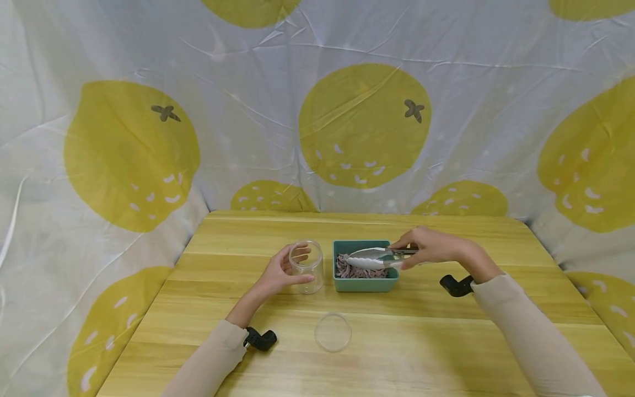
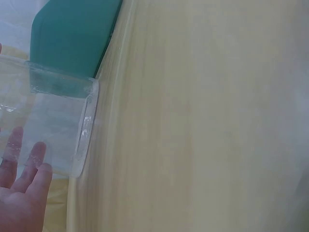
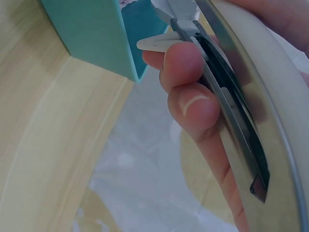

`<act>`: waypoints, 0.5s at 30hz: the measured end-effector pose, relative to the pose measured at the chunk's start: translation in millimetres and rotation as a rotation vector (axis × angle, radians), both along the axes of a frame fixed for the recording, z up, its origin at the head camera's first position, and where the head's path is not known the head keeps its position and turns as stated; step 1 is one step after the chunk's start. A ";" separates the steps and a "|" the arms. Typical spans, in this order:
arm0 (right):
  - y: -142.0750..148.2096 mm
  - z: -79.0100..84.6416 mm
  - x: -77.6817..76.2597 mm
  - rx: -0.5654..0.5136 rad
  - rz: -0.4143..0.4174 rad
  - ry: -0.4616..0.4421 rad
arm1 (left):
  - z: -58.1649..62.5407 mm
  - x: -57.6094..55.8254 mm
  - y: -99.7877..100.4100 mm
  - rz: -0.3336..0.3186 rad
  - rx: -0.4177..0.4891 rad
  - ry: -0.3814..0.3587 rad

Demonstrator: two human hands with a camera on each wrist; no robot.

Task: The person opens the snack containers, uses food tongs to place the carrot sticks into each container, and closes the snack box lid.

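Shreds [image 1: 362, 273] in the green box [image 1: 366, 285] were apparently being gathered with tongs [image 1: 369, 263] held by the right hand [image 1: 431, 246], while the clear jar [image 1: 317, 268] was gripped just beside it by the left hand [image 1: 278, 274], and a secure pinch was judged to be needed next.

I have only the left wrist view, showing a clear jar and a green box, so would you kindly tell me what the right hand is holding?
Observer: The right hand holds a pair of tongs.
Operator: Thank you; what does the green box contain?
Observer: In the head view, pinkish-grey shreds lie inside it.
Operator: And is anything lying on the table on the person's side of the jar?
Observer: Yes, a clear round disc, possibly a lid, lies flat there.
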State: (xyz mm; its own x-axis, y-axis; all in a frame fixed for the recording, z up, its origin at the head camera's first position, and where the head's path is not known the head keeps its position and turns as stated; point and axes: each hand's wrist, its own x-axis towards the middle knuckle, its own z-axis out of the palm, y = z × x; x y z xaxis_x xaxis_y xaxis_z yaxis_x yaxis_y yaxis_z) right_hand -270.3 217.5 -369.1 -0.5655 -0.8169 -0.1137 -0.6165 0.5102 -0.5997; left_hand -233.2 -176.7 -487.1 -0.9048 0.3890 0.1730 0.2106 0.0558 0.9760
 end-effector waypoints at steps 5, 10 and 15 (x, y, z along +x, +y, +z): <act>5.2 4.7 2.5 -0.012 -0.021 -0.008 | 0.6 0.5 -0.6 -0.004 0.002 0.001; 8.8 8.2 2.8 -0.013 -0.037 0.005 | 1.4 0.6 -1.0 -0.007 0.007 -0.003; 13.5 10.5 2.4 -0.024 -0.051 0.015 | 1.7 0.4 -1.1 -0.010 0.007 -0.010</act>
